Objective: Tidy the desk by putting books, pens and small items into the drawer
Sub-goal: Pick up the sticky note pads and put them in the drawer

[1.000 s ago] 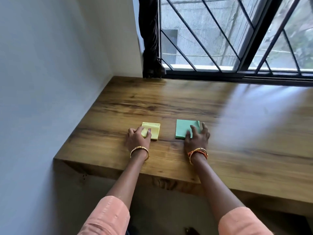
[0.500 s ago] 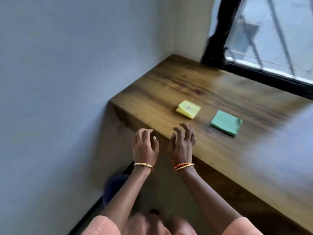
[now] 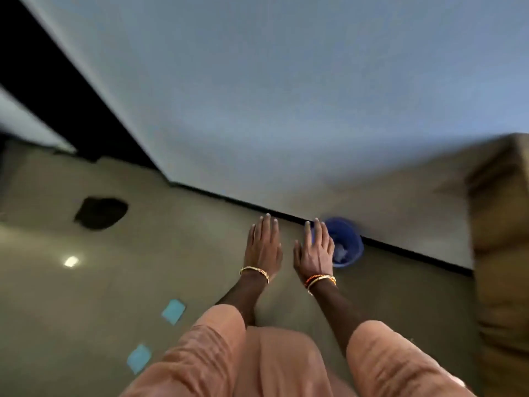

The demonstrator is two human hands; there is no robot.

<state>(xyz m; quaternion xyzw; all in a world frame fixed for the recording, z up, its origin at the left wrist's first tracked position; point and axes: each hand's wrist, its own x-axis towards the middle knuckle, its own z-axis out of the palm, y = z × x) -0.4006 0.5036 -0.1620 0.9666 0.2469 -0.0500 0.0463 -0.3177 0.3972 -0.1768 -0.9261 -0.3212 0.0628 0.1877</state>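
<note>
Head view, tilted and blurred: both my hands are out in front of me over the floor [image 3: 143, 282], palms down. My left hand [image 3: 263, 247] has its fingers [image 3: 267, 224] straight and close together, holding nothing, a gold bangle [image 3: 254, 271] on the wrist. My right hand [image 3: 315, 250] sits just beside it, fingers straight and slightly spread, holding nothing too, with an orange and gold bangle [image 3: 320, 280] at the wrist. Behind my right fingertips a blue bin [image 3: 347, 243] stands on the floor against the wall [image 3: 286, 110], something pale inside it. Of the table [image 3: 503, 239] I only see a brown wooden end at the right edge, well apart from my hands; no books, pens or drawer show here. Two light blue squares [image 3: 173, 311] lie on the floor to my lower left, and a dark patch [image 3: 100, 213] sits farther off. My peach sleeves [image 3: 211, 353] fill the bottom.
</note>
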